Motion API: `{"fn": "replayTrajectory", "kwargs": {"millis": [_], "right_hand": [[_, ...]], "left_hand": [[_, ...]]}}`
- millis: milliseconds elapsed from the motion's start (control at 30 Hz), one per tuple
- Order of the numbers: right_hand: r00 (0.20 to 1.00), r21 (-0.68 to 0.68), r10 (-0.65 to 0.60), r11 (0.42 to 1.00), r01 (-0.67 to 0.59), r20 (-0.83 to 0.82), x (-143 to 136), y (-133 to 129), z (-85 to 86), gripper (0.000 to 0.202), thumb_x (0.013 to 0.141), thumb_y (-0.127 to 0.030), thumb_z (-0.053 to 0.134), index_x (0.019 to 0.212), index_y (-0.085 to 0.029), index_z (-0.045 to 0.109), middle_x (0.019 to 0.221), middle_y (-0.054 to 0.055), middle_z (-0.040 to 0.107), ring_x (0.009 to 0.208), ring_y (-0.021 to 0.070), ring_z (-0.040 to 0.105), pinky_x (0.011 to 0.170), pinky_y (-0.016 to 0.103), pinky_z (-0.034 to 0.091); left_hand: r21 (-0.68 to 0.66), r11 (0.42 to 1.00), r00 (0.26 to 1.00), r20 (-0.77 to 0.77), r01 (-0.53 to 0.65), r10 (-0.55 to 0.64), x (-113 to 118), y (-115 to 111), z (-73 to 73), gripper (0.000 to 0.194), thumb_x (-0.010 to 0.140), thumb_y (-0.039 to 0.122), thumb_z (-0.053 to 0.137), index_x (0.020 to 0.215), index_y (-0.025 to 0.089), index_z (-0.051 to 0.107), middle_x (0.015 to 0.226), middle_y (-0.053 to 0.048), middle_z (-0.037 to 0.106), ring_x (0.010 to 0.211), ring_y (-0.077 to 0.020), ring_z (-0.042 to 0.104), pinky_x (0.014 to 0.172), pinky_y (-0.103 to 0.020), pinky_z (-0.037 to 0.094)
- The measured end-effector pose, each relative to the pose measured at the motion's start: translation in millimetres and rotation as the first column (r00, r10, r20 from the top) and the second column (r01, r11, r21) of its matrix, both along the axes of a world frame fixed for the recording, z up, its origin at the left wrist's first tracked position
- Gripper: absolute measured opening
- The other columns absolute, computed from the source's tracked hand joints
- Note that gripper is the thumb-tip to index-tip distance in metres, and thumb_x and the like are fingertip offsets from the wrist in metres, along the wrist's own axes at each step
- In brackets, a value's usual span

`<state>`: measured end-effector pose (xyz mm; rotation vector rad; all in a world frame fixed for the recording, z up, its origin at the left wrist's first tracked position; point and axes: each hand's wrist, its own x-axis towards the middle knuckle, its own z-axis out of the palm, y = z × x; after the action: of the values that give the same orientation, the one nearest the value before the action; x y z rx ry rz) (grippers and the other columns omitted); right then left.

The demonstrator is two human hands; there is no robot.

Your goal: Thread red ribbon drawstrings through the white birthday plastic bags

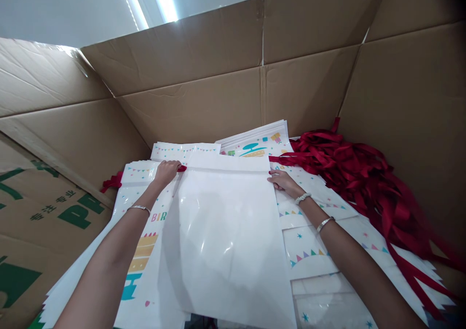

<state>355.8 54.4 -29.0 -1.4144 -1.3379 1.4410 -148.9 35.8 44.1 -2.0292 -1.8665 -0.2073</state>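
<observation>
"In the head view, where did the white sheet (pixel 233 241) lie?"

"Between the two hands, blank face up, over the printed sheets (pixel 140 254) in the cardboard box (pixel 204 96)."

"And its long axis?"

"It ran from the far end, by the fingers, down toward the bottom of the view. The top edge went crosswise, and most of the length lay on the near side of the fingers."

"Which hand was nearer?"

"Neither, since both were on it. The left hand (pixel 168 172) was at the upper left corner; the right hand (pixel 286 182) was on the right edge, slightly below its corner."

"How were the fingers?"

"The left ones were curled together, pinching the corner, with a dark red bit (pixel 181 168) at their tips. I couldn't tell whether that was ribbon. The right thumb and fingers pinched the side edge, partly hidden, so I couldn't judge how firmly."

"What mattered most, then?"

"The line between the two grips, I'd judge: any lift or turn would hinge there. The red ribbons (pixel 349 173) were heaped beyond the right hand, with a strand reaching the sheet's upper right corner."
</observation>
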Motion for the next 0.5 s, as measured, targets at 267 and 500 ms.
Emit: {"fn": "replayTrajectory", "kwargs": {"millis": [267,500], "right_hand": [[1.0,0.009,0.004,1.0,-0.004,0.025,-1,0,0.0,0.03,0.086,-0.01,0.06,0.116,-0.01,0.055,0.039,-0.008,0.045,0.032,0.0067,0.032,0.035,0.015,0.021],[1.0,0.025,0.007,1.0,-0.007,0.014,-1,1,-1.1,0.029,0.083,-0.01,0.062,0.111,-0.011,0.055,0.039,-0.008,0.044,0.033,0.007,0.034,0.035,0.015,0.022]], "left_hand": [[0.004,0.999,0.967,0.25,-0.044,0.042,4,6,-6.8,0.019,0.084,0.011,0.046,0.09,0.02,0.062,0.099,-0.013,0.067,0.087,-0.0275,0.064,0.073,-0.033,0.042],[-0.03,0.985,0.576,0.808,-0.17,0.124,3,26,-8.3,0.005,0.074,0.024,0.065,0.075,0.019,0.064,0.075,-0.004,0.065,0.073,-0.0191,0.06,0.068,-0.027,0.044]]}}
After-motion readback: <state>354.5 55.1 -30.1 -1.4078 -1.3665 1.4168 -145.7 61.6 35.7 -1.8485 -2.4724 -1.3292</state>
